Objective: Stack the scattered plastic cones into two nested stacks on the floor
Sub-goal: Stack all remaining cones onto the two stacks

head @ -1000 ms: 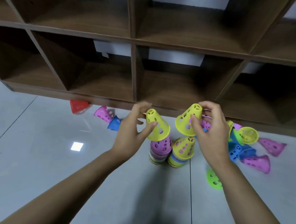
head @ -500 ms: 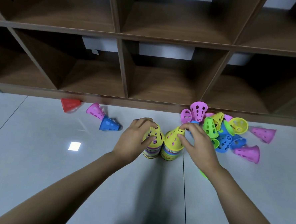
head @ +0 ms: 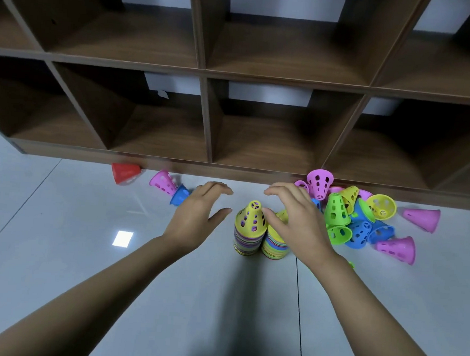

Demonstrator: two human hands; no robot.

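The left stack (head: 247,237) and right stack (head: 274,246) stood side by side on the floor (head: 73,236), so a careless sweep towards the loose cones (head: 360,229) could have tipped one into the other. Both hands were spread open, holding nothing: the left hand (head: 198,217) hovered just beside the left stack, and the right hand (head: 294,222) hung over the right stack, hiding its top, with the loose cones just beyond.

Brown cubby shelving (head: 207,126) (glossy grey floor (head: 58,252))
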